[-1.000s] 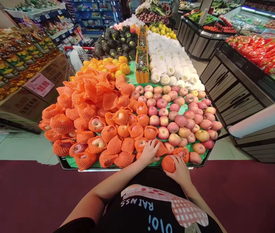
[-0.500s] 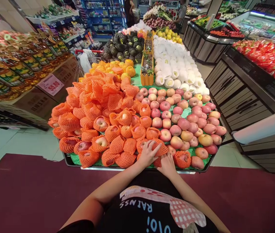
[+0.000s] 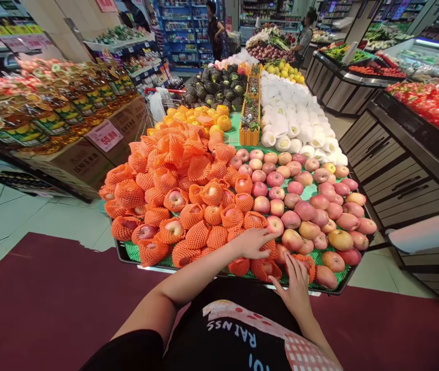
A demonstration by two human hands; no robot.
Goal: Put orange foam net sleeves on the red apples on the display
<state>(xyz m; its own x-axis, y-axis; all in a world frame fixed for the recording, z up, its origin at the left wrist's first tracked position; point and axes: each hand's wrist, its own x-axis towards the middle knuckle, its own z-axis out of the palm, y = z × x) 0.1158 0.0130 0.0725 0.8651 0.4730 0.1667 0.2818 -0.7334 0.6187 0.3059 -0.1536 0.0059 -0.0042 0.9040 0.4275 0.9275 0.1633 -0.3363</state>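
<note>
I stand at a fruit stand [image 3: 343,289] lined with green matting. My left hand [image 3: 256,243] lies flat, fingers spread, on netted apples [image 3: 197,236] in orange foam sleeves near the front edge. My right hand [image 3: 296,281] rests with fingers apart on a netted apple [image 3: 303,262] at the front, beside bare pink apples [image 3: 304,210]. Neither hand grips anything. A heap of loose orange nets [image 3: 173,147] rises behind the netted apples.
Behind the apples lie white-wrapped fruit [image 3: 292,116], dark green fruit [image 3: 213,87] and a yellow divider box [image 3: 250,123]. Bottled goods [image 3: 41,116] with a price sign [image 3: 105,135] stand left, dark counters [image 3: 393,154] right. Two people stand far back. A dark red mat [image 3: 41,299] lies underfoot.
My right hand set the netted apple it held down among the front row and now rests on another one. My left hand slid slightly right. The view tilted up.
</note>
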